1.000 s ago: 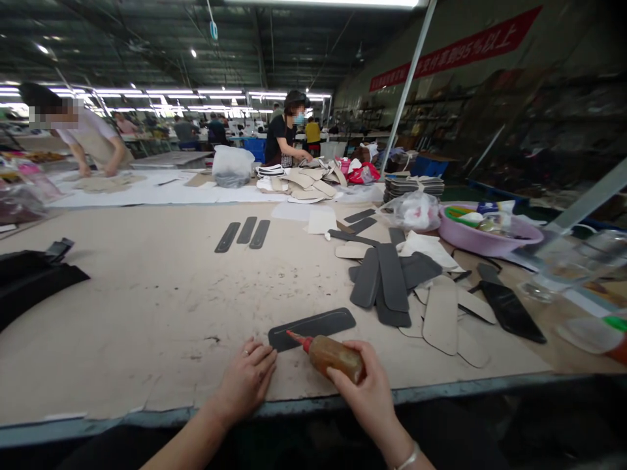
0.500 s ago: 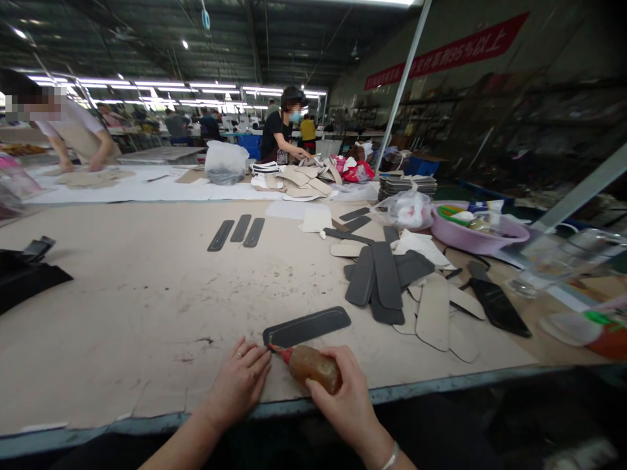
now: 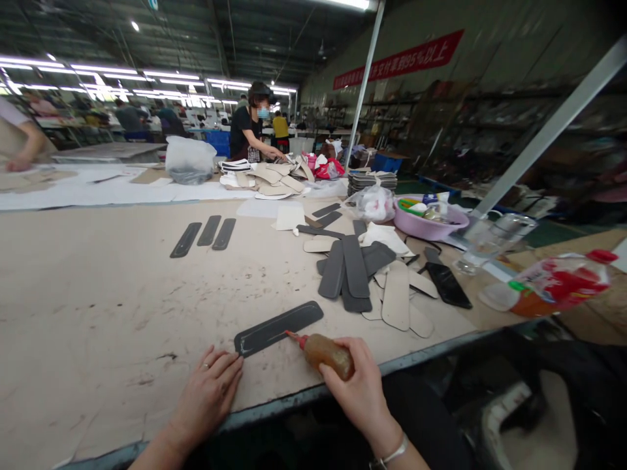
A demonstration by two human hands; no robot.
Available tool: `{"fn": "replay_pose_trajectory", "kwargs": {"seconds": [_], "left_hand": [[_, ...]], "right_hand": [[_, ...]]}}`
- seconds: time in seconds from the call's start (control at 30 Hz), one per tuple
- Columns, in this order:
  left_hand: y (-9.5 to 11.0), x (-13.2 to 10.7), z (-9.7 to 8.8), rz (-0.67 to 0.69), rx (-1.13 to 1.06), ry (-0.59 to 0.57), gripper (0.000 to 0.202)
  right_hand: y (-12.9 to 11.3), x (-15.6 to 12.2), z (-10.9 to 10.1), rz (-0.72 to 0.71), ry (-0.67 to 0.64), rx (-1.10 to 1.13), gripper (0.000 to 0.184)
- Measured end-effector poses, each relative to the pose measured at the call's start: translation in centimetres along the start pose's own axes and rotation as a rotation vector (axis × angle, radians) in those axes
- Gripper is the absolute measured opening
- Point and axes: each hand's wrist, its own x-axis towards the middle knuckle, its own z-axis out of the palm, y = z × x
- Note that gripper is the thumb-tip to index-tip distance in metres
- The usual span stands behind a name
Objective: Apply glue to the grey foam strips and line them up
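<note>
A dark grey rounded strip (image 3: 284, 324) lies at a slant on the table before me, with a thin shiny line along its edge. My left hand (image 3: 213, 385) rests flat beside the strip's left end, its fingertips touching the corner. In my right hand (image 3: 360, 385) is a squeeze bottle (image 3: 327, 354) of brownish stuff, apparently glue, tilted on its side. The bottle's red nozzle tip (image 3: 292, 335) points left at the strip's near edge. Whether the tip touches it I cannot tell.
Several dark and beige pieces (image 3: 355, 264) are piled to the right, near a phone (image 3: 447, 284), a red-labelled bottle (image 3: 563, 281) and a lilac basin (image 3: 431, 225). Three dark strips (image 3: 209, 231) lie at the back left. Across the table a co-worker (image 3: 247, 130) handles beige pieces.
The bottle's nozzle has moved along the strip's near edge, from its left end toward the right. My left hand stays at the left end. The camera view has turned to the right.
</note>
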Motion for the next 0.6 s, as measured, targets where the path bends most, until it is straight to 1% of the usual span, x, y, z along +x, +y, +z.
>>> {"fn": "replay_pose_trajectory", "kwargs": {"seconds": [0.2,0.37,0.43,0.5,0.6], "left_hand": [[-0.2,-0.1,0.2,-0.036,-0.028,0.0,0.023],[0.1,-0.3,0.2,-0.047,-0.045,-0.016,0.024],[0.3,-0.2,0.1,-0.067,-0.052,-0.015,0.024],[0.5,0.0,-0.1,-0.077,-0.058,-0.012,0.025],[0.7,0.2,-0.3,-0.067,-0.062,-0.007,0.026]], "right_hand": [[2.4,0.6,-1.3,0.028,0.1,-0.129,0.026],[3.4,0.9,-2.2,0.004,0.169,-0.225,0.028],[3.2,0.9,-2.2,-0.025,0.193,-0.23,0.029],[2.6,0.8,-1.7,-0.066,0.198,-0.181,0.028],[1.0,0.3,-0.1,-0.111,0.134,-0.031,0.027]]}}
